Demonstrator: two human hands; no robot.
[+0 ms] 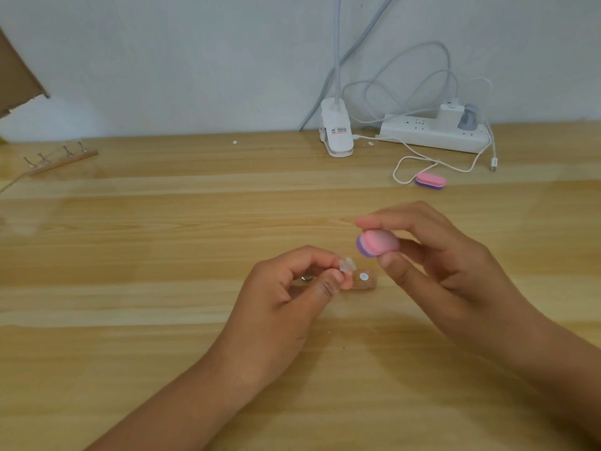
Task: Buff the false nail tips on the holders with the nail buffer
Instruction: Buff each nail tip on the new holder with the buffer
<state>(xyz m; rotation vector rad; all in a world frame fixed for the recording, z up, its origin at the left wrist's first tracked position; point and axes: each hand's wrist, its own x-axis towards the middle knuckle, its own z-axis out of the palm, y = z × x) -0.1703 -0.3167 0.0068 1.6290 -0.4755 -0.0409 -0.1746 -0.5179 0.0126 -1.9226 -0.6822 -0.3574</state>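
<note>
Your left hand [292, 288] pinches a small holder between thumb and curled fingers, and a clear false nail tip [346, 264] shows at the fingertips, low over the table [162, 255]. Your right hand [445, 258] grips the pink-and-purple nail buffer [376, 244] between thumb and fingers, just above and to the right of the tip and not touching it. My judgement for a clean stroke: brace the holder hand on the wood, lay the buffer's flat face on the tip, make light short passes along the curve, and turn the holder rather than the buffer. The tip looks thin and could pop off under hard pressure. Under the hands lies a wooden base strip [370, 283] with a round metal disc [363, 277]. Farther out sit a second buffer [430, 181], a clip lamp [336, 131], a power strip [429, 133] and, far left, a wooden rack [61, 159] of upright holders. The lamp clip carries a label with a red band, its print too small to read. No brand is legible anywhere.
</note>
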